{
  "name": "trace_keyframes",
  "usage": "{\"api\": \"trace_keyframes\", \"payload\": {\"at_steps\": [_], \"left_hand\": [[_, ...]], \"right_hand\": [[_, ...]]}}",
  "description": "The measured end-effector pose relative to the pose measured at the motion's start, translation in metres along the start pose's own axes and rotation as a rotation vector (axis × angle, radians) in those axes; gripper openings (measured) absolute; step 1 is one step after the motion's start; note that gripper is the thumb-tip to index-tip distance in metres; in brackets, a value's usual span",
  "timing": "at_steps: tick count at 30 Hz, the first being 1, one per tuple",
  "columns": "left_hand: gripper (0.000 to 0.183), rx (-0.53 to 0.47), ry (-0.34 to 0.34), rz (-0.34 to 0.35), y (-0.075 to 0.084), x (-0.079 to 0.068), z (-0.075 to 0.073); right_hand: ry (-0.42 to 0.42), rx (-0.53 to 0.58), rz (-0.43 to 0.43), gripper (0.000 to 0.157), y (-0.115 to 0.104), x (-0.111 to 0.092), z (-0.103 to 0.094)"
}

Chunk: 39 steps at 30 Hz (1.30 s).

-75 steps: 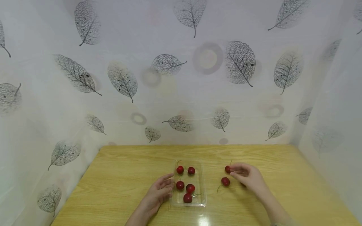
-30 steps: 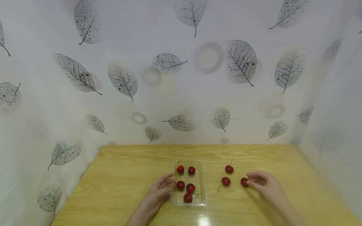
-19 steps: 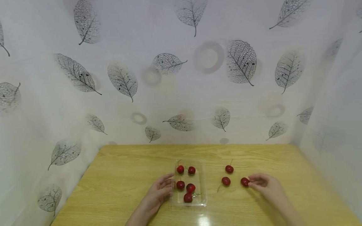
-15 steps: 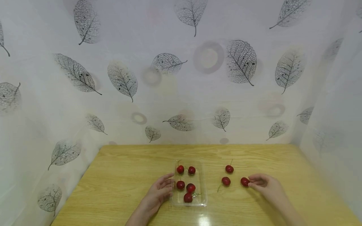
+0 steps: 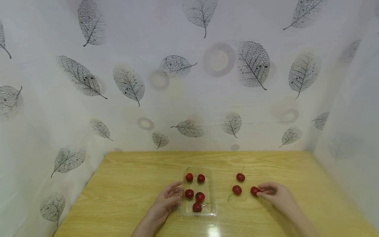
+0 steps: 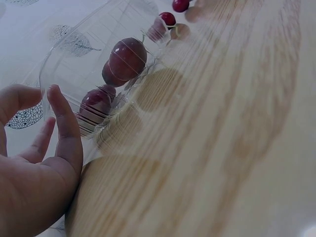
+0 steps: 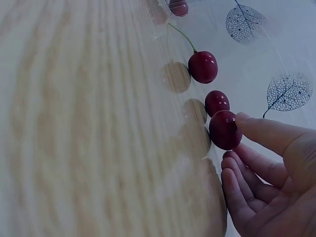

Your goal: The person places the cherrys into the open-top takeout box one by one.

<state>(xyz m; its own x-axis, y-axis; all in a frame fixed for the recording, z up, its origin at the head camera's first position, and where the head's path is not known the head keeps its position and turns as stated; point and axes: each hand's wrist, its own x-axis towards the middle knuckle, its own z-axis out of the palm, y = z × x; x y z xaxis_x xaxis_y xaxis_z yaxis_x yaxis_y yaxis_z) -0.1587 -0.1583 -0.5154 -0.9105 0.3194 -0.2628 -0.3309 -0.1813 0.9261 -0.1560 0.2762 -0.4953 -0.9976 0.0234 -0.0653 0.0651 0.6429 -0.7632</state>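
The left hand [image 5: 165, 204], fingers loosely apart, touches the left side of the clear tray [image 5: 211, 192]; right of the tray, the right hand [image 5: 280, 198] pinches a cherry [image 5: 254, 191] between thumb and forefinger.

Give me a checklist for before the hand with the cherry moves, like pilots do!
1. Right hand has the held cherry: ok, pinched.
2. Held cherry off the table: cannot tell.
3. Left hand by the box: ok, at its left side.
4. Room in the box: ok, five cherries inside, space along the right.
5. Straight way to the box: not ok, a loose cherry lies between.
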Motion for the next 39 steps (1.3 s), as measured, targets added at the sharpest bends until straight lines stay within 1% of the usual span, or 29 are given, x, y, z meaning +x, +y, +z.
{"api": "trace_keyframes", "payload": {"at_steps": [8,14,20,28,39], "left_hand": [[0.068,0.007,0.005,0.0,0.0005,0.0001,0.0001],[0.068,0.003,0.001,0.002,0.0,0.0003,-0.0003],[0.068,0.002,0.0,0.008,-0.0006,0.0002,-0.0006],[0.068,0.002,-0.001,0.01,-0.0004,0.0003,-0.0006],[0.067,-0.003,-0.004,0.009,-0.0011,0.0004,-0.0014]], "right_hand": [[0.001,-0.041,0.023,0.04,-0.0042,0.0048,0.0024],[-0.008,-0.057,0.023,0.04,-0.0022,0.0073,0.0033],[-0.019,-0.073,0.003,0.037,-0.0042,0.0082,0.0033],[-0.035,-0.07,0.006,0.036,-0.0032,0.0089,0.0036],[-0.038,-0.057,0.005,0.037,-0.0017,0.009,0.0028]]}}
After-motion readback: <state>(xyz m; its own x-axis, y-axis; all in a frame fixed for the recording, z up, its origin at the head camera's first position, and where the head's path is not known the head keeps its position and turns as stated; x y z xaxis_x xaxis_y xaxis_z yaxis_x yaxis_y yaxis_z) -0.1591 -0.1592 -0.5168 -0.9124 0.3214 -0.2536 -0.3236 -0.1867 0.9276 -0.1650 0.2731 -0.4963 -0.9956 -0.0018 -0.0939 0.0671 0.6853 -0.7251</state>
